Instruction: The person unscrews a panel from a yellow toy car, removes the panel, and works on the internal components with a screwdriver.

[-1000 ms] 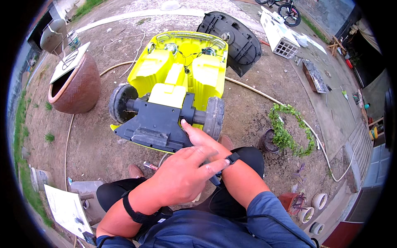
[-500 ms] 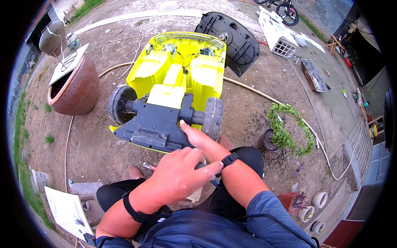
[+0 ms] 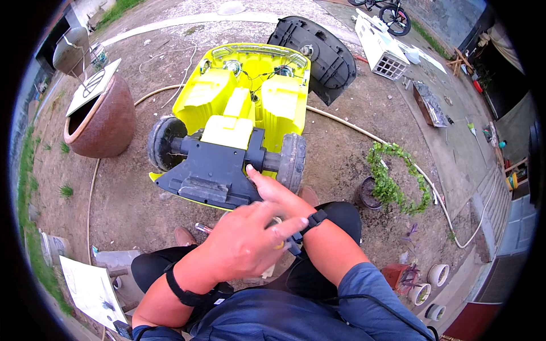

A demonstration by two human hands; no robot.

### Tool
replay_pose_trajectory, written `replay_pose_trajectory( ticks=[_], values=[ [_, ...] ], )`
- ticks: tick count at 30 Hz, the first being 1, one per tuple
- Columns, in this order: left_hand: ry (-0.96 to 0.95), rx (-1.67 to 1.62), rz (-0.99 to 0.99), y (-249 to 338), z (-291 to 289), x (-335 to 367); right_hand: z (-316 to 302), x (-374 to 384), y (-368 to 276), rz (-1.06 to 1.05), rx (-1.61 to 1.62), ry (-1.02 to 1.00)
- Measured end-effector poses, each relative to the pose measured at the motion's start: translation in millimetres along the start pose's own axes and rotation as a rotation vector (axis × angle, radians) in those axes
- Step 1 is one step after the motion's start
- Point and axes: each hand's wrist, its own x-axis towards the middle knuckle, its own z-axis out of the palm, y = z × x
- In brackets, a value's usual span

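- The dirt ground carries a yellow vehicle body, which lies near the middle of that ground, in front of the person.
- A black panel covers the body's near end, between the left wheel and the right wheel.
- The right hand overlaps the panel's right edge, thumb extended; its other fingers are hidden, so whether they grasp anything cannot be told.
- The left hand crosses to the right wrist, bent fingers at the black strap there; blur leaves it unclear whether they grip it.
- Just beside the left hand, a small slim item shows partly, its kind unclear.
- A dark ribbed panel lies beyond the body, toward the ground's far edge.
- Toward the ground's left edge stands a large clay pot, a white board across its mouth.
- Toward the right edge, a leafy green plant spreads from a dark pot, near a pale hose.
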Motion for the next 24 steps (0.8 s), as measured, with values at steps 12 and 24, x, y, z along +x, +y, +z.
replay_pose_trajectory(
  ticks=[12, 24],
  values=[
    [0.058, -0.064, -0.085, -4.5, 11.8, -8.4, 3.5, -7.4, -6.9, 0.045, -0.042, -0.001],
    [0.119, -0.106, -0.168, -10.8, 18.4, -12.2, -3.2, 3.2, -0.8, -0.007, -0.085, 0.078]
  ],
)
